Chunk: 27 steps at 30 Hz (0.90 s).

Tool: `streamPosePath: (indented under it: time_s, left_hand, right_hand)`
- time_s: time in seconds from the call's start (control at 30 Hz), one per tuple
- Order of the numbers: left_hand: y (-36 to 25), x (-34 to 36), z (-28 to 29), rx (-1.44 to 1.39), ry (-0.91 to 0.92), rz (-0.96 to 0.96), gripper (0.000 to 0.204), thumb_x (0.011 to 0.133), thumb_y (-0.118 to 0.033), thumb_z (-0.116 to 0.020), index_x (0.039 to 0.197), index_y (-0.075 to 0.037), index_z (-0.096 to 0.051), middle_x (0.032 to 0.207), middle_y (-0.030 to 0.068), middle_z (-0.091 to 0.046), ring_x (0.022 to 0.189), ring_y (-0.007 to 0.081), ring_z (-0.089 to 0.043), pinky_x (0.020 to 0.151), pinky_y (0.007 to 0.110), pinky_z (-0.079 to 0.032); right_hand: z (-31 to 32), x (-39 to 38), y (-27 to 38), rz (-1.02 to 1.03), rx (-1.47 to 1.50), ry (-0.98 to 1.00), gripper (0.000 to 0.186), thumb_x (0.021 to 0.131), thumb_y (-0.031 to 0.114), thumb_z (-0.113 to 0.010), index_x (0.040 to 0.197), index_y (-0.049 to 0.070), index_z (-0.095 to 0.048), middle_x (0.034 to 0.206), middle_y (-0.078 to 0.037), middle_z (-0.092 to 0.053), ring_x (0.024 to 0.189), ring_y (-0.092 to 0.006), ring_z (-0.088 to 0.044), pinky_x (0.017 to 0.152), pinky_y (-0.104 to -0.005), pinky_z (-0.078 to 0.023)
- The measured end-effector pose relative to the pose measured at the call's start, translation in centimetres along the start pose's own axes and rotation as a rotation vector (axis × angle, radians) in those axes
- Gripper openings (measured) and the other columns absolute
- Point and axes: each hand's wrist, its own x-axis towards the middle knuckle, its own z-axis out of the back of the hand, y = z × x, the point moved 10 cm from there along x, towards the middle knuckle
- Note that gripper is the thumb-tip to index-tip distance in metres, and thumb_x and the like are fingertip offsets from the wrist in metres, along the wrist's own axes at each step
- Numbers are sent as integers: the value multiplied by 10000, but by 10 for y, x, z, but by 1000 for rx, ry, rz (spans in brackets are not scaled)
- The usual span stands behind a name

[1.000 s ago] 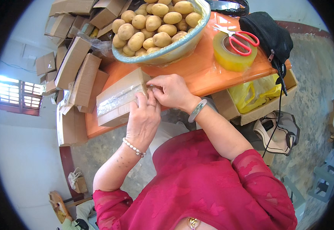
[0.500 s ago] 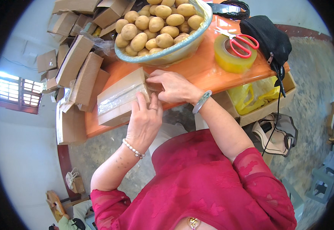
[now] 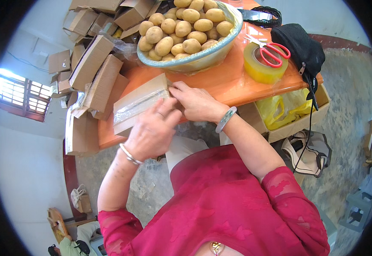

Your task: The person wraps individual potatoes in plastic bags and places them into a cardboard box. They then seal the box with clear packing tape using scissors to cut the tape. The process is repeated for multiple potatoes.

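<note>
Already, shiny clear tape (image 3: pixel 130 112) lines the oblong brown cardboard box (image 3: pixel 145 94) beyond the half-curled left hand (image 3: pixel 154 128); the right hand (image 3: pixel 201 104), fingers bunched, hides any end-sealing.

The left hand (image 3: pixel 151 131) (blurred) hides part of the box (image 3: pixel 137 108) by the table's (image 3: pixel 222 82) near edge; the view's top crops the bowl (image 3: pixel 207 60).

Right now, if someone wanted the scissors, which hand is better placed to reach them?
Probably the right hand: it is nearer the red-handled scissors, though at the right end of the taped box. The left hand, blurred, is farther away.
</note>
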Motion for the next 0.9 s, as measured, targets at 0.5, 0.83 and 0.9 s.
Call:
streamPosePath:
  time_s: [0.5, 0.83, 0.9]
  left_hand:
    - [52, 21, -2, -41, 145, -35, 724, 622, -149, -801, 1285, -74, -520, 1341, 119, -508, 1304, 320, -420, 1076, 415, -352]
    - [47, 26, -1, -11, 147, -83, 471, 632, -152, -784, 1054, -59, -597, 1256, 129, -560, 1239, 342, -481, 1027, 421, -402]
    - [47, 26, -1, 4, 146, -87, 448, 633, -155, -783, 1029, -55, -599, 1251, 130, -565, 1240, 341, -482, 1024, 420, -403]
  right_hand:
    - [-3, -9, 3, -29, -102, 20, 536, 704, -38, -538, 1236, 0, -481, 1267, -166, -474, 1000, -398, -577, 821, -475, -492]
    - [-14, -45, 29, 85, -265, -185, 648, 643, -6, -601, 1275, -65, -473, 1246, -168, -495, 1106, -314, -507, 887, -403, -430]
    - [-13, -54, 33, 114, -228, -224, 658, 642, -37, -572, 1291, -70, -463, 1265, -188, -501, 1092, -333, -513, 899, -394, -435]
